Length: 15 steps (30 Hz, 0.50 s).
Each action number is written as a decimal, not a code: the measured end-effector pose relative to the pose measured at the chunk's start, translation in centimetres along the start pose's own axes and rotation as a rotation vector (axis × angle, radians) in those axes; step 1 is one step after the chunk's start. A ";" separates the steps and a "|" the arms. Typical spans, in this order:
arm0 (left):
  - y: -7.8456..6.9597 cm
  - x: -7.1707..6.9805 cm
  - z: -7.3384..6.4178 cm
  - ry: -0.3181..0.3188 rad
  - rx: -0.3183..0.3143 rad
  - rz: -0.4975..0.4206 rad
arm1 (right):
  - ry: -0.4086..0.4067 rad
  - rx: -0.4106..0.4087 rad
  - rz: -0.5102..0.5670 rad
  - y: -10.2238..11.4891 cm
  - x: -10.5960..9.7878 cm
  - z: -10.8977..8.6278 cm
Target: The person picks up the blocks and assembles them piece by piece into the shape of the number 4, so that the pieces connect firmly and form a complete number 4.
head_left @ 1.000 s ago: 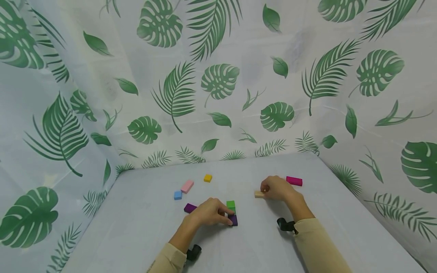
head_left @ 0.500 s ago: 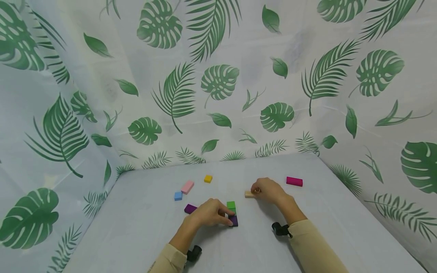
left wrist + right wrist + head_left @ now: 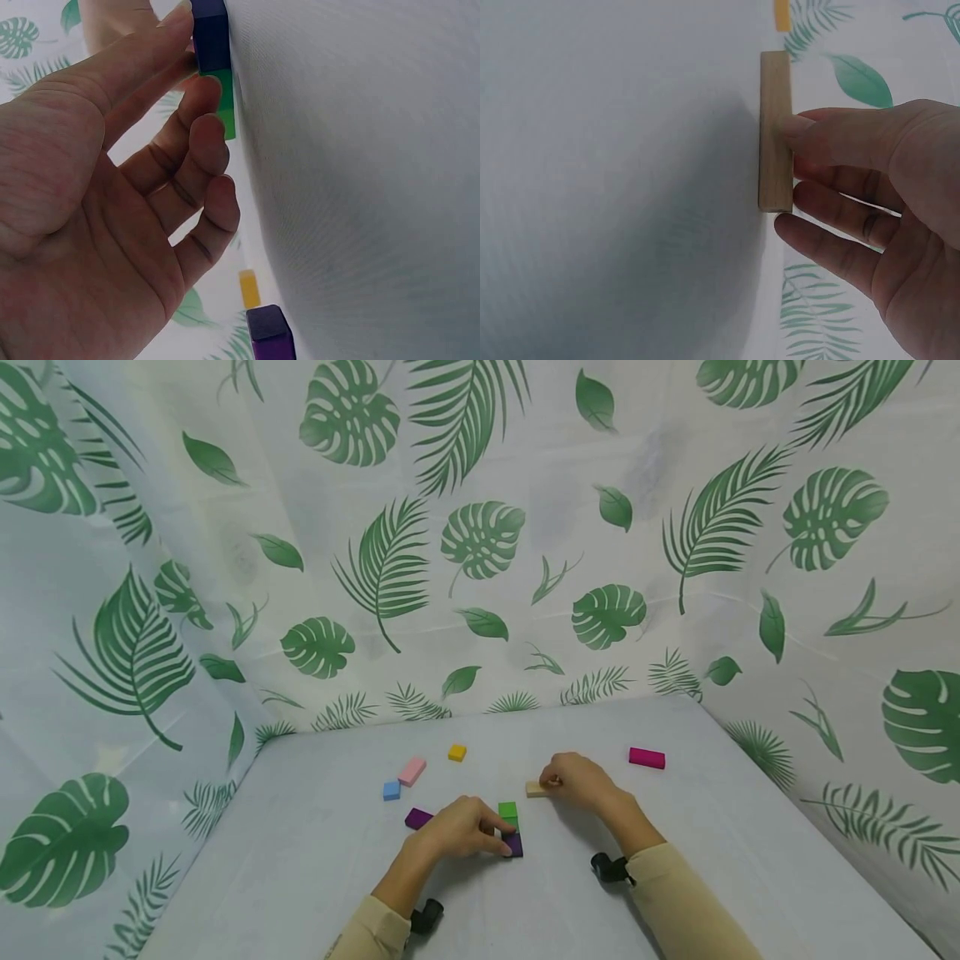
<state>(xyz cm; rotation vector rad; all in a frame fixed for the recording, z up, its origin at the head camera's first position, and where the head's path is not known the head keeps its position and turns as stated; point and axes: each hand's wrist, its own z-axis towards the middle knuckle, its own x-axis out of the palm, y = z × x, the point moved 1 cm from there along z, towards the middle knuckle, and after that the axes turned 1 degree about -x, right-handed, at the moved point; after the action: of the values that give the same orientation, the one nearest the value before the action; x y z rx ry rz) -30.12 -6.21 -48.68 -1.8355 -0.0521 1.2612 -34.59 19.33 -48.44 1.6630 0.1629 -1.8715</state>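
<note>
On the pale tabletop, my left hand (image 3: 459, 827) holds a dark purple block (image 3: 513, 845) between thumb and fingertips. Directly behind that block, in line with it, is green block material (image 3: 507, 812) in two shades; I cannot tell whether it is one piece or two. The left wrist view shows the held purple block (image 3: 211, 34) with the other fingers loosely bent below. To the right and farther back, my right hand (image 3: 587, 781) pinches a plain wooden block (image 3: 775, 135), thumb on its near side. The wooden block lies flat or nearly so, its left end showing past the fingers.
Another purple block (image 3: 417, 818) lies just left of the left hand, partly hidden by it. Farther back are a blue block (image 3: 392, 790), a pink block (image 3: 412, 771) and a yellow block (image 3: 457, 752). A magenta block (image 3: 647, 758) lies at the right. Leaf-patterned sheets (image 3: 480, 610) surround the table.
My right hand has carried the wooden block leftward, closer to the green, uncovering the magenta block fully. My left hand stays on the purple block in the same spot.
</note>
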 end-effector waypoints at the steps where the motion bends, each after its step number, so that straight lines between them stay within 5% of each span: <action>1: 0.0 0.0 0.0 0.000 -0.001 0.001 | -0.002 -0.003 0.001 0.2 0.0 0.0; 15: -0.1 -0.1 0.0 -0.003 0.018 -0.015 | -0.024 -0.071 -0.015 1.6 1.2 0.9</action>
<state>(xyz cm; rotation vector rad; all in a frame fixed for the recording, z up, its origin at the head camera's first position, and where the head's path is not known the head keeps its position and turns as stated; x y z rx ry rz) -30.15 -6.20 -48.54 -1.8147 -0.0565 1.2502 -34.55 17.20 -48.87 1.5948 0.2292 -1.8745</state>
